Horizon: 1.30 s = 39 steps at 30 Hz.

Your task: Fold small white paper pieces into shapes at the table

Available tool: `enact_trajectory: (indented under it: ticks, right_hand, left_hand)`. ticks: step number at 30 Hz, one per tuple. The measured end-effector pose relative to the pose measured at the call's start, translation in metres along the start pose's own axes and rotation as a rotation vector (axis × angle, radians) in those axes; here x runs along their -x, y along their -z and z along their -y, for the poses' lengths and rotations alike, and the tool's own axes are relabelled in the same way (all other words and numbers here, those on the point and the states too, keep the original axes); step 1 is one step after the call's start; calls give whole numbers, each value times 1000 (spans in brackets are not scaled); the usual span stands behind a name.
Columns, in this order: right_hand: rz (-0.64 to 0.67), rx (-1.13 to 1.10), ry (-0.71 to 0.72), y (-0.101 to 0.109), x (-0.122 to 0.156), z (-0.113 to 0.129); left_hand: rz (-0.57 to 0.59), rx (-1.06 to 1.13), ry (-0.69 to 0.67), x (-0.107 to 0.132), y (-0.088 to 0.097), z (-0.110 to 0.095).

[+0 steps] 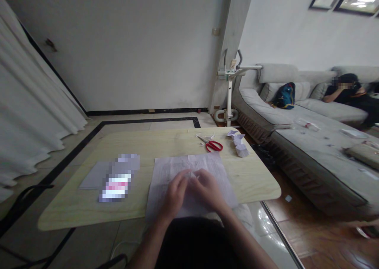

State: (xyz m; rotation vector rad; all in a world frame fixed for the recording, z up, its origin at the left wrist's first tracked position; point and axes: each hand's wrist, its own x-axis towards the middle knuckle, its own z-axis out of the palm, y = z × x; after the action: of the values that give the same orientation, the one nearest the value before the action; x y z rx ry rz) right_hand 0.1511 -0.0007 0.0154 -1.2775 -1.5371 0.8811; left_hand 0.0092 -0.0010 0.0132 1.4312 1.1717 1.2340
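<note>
My left hand [177,188] and my right hand [209,187] meet over a large printed sheet of paper [168,166] near the front of the table. Between their closed fingertips is a small piece of white paper [193,175], mostly covered by the fingers and slightly blurred. Beyond the sheet lie red-handled scissors [213,145], blades pointing to the far left, with small paper scraps beside them. Several folded paper pieces [242,150] stand in a row to their right.
The pale wooden table [71,209] carries white sheets [93,176] and a lit, pixelated phone-like screen [115,186] on the left. Beyond its right side stand a grey sofa [319,154] and an exercise machine [229,95]. A person [346,91] sits on the sofa.
</note>
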Motion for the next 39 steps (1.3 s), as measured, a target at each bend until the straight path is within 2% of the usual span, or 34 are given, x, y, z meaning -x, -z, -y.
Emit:
enact_trajectory:
  ticks: [11,25,30,39]
  right_hand:
    - [-32,-116,-42,2,0,-2]
    - [28,-149,-58,5,1,1]
    - [-4,-109,-44,5,0,0]
    - [-32,-234,-91,10,-1,0]
  left_hand:
    - [17,53,110,0,-3,2]
    - [15,-50,39,3,-3,0]
    - [122,-49,29,4,-3,-3]
    - [160,-96,-27,3,-7,2]
